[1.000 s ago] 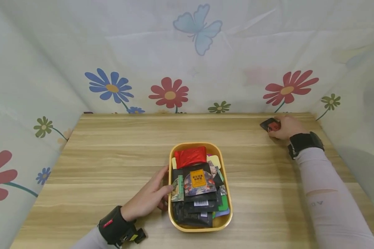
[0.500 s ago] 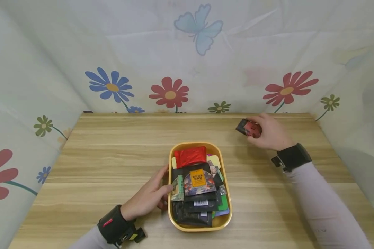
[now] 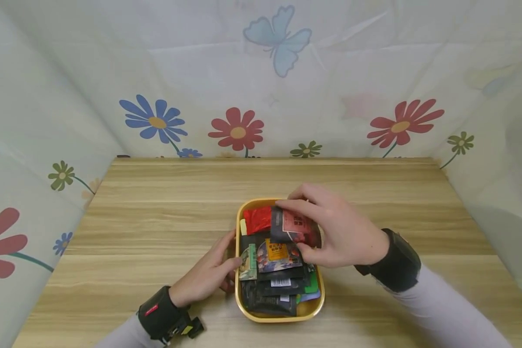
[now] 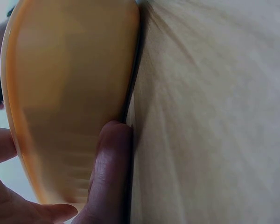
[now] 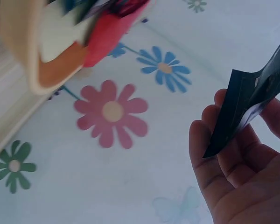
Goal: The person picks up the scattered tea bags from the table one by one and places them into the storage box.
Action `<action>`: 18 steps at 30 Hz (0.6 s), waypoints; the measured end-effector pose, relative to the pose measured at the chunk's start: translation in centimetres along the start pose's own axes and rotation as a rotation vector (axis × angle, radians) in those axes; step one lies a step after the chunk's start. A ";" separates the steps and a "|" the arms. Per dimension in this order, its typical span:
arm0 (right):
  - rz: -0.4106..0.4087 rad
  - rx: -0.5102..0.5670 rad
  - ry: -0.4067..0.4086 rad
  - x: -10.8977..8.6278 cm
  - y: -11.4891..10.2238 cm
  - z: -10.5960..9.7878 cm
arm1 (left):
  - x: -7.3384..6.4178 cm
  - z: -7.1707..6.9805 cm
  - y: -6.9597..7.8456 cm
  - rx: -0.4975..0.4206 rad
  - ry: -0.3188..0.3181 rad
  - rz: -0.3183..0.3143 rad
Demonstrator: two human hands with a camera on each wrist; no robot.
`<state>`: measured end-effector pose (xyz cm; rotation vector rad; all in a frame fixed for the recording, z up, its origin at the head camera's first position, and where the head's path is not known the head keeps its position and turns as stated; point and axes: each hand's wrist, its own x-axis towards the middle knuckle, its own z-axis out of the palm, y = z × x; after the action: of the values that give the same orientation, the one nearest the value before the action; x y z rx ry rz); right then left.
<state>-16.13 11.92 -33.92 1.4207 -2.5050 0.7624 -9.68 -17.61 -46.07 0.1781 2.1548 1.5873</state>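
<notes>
My right hand holds a black sachet with a red label between thumb and fingers, over the upper right of a yellow plastic basket. In the right wrist view the sachet's dark back bends within the grip. My left hand grips the basket's left side. Its thumb lies over the rim, and one finger runs low along the outer wall. Inside the basket are a shiny red packet, a black sachet with an orange label and several other dark sachets, piled and overlapping.
The basket stands on a wood-grain table. A white curtain printed with flowers and a butterfly rises behind the table and on both sides. Green and blue edges of flat items show in the basket's lower right.
My right hand has carried the red-labelled sachet from the table's far right corner leftward and nearer, over the basket. The left hand and the basket have stayed in place.
</notes>
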 end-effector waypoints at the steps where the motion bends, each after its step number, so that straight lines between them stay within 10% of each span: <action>1: -0.011 0.002 -0.003 0.1 -0.4 0.0 | 0.0 0.0 0.0 0.001 0.000 0.000; 10: 0.060 -0.076 -0.247 -1.0 -1.5 0.9 | 0.0 0.1 -0.1 -0.008 -0.001 -0.001; 18: 0.159 -0.095 -0.190 -2.8 0.6 0.5 | -0.1 0.2 -0.1 -0.018 0.000 0.007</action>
<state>-15.06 14.02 -35.60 1.3317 -2.7842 0.5468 -9.49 -17.53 -46.21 0.1793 2.1418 1.6098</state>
